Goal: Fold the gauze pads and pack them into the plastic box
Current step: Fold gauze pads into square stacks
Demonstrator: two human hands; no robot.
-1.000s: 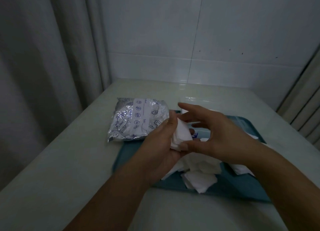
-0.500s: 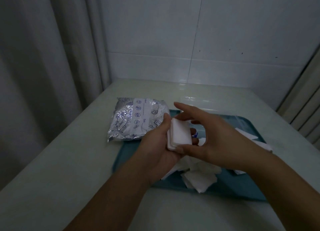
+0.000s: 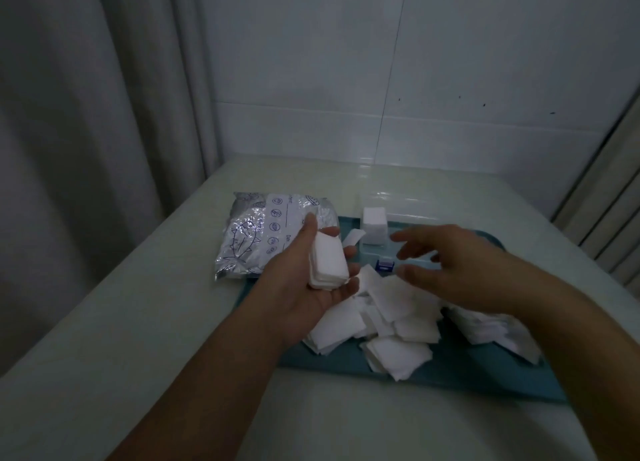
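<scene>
My left hand (image 3: pixel 304 280) holds a small stack of folded gauze pads (image 3: pixel 327 263) in its palm, thumb along the stack's left edge. My right hand (image 3: pixel 446 263) hovers to the right of it, fingers spread and holding nothing. Below both hands a heap of loose white gauze pads (image 3: pixel 388 318) lies on the teal tray (image 3: pixel 433 374). The clear plastic box (image 3: pixel 391 239) stands at the tray's far side with a block of folded gauze (image 3: pixel 374 230) in its left end. A blue clip (image 3: pixel 384 264) sits on its front wall.
A silvery printed gauze packet (image 3: pixel 263 235) lies left of the tray. More gauze in clear wrapping (image 3: pixel 495 329) sits at the tray's right. The white table meets a tiled wall behind, with curtains on the left and right.
My right hand has let go of the folded stack and drawn away to the right. The stack now rests in my left hand alone, and the box has come into view.
</scene>
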